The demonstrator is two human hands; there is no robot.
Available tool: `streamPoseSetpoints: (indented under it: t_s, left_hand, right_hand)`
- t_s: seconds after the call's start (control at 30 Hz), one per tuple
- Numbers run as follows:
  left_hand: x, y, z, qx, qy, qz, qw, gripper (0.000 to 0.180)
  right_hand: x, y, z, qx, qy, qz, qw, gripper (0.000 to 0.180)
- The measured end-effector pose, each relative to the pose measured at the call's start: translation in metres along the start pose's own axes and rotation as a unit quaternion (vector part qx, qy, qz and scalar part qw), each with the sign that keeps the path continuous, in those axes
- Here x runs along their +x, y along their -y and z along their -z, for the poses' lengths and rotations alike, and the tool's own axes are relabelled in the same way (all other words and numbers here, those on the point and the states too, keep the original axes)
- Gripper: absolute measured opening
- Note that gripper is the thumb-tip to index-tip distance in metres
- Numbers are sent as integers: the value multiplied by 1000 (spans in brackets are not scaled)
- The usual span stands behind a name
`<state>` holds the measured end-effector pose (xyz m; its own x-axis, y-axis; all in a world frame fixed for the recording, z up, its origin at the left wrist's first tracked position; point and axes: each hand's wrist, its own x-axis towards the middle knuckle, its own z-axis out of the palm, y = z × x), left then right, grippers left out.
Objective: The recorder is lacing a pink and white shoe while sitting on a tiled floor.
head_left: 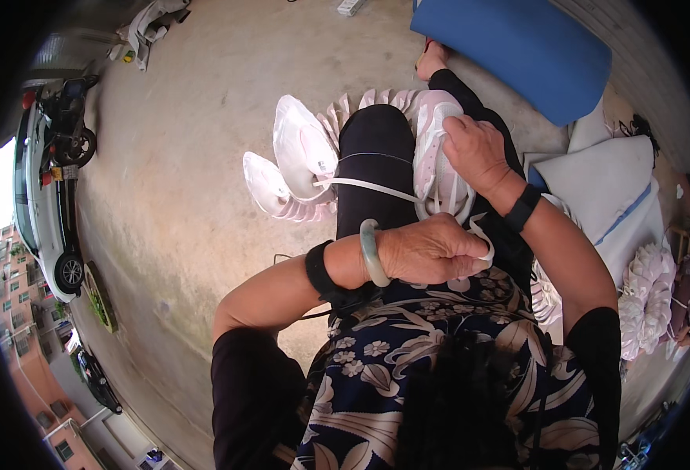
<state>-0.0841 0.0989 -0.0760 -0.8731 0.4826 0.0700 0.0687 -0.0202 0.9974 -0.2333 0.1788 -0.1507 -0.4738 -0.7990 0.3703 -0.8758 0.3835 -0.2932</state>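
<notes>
A row of pale pink and white shoe uppers lies across my lap, over and beside my dark-trousered thigh. My right hand (476, 149) is closed over the top of one shoe upper (429, 157), its fingertips partly hidden. Below it, near my waist, my left hand (435, 249) pinches the end of a white shoelace (482, 231). A length of white lace (368, 185) crosses my thigh toward that upper. Left of the thigh, two larger upper parts (302, 137) stand tilted, showing their pale insides. A thin cord (376, 155) spans the thigh.
At the far right lies a large blue roll (517, 55). White sheets (595, 180) and a pile of more shoe uppers (646, 298) rest to my right. Across the concrete floor (180, 196) at left are a motorbike (74, 141) and a white car (43, 227).
</notes>
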Motion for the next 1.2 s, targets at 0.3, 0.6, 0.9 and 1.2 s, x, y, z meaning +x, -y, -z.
streamPoseSetpoints:
  t_s: [0.3,0.6,0.9,1.2]
  left_hand:
    - [10,-3,-4,50,-17,-39,998,10]
    - [11,-12,-3,64,-11,-53,997,9]
    - [14,-11,-6,104,-17,-75,992,10]
    - [12,-12,-9,131,-20,-85,988,12]
  right_hand:
    - [14,5,3,-194,119,200,953,7]
    - [0,-12,-14,108,-40,-127,985,10]
    - [23,3,9,-135,119,159,971,7]
    - [37,-25,-5,146,20,-127,981,10]
